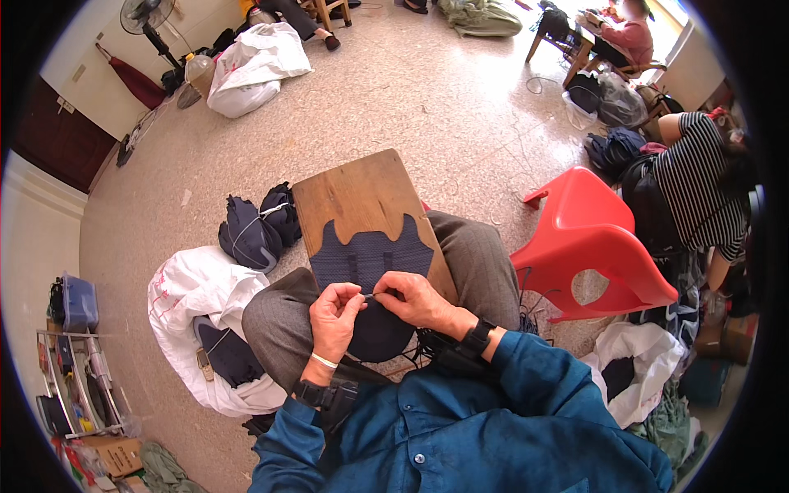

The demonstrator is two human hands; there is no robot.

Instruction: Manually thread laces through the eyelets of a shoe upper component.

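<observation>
A navy knitted fabric piece [374,251] with curved cut-outs lies flat on a wooden board [353,185] between my knees. At its near edge my left hand [333,320] and my right hand [417,301] face each other, thumbs and forefingers pinched. A short thin dark cord [367,296] runs between the fingertips, each hand closed on it; its ends are hidden in the fingers. Below the hands the dark fabric hangs in a rounded shape [378,333] over my lap. A bunch of loose black cords [426,345] lies beside it, under my right wrist.
Left of my knee are tied navy fabric bundles [251,234] and a white sack [185,287] holding dark pieces. A red plastic chair [583,238] stands close on the right. Beyond it a person in a striped shirt [690,181] bends over; another person [631,37] sits farther back.
</observation>
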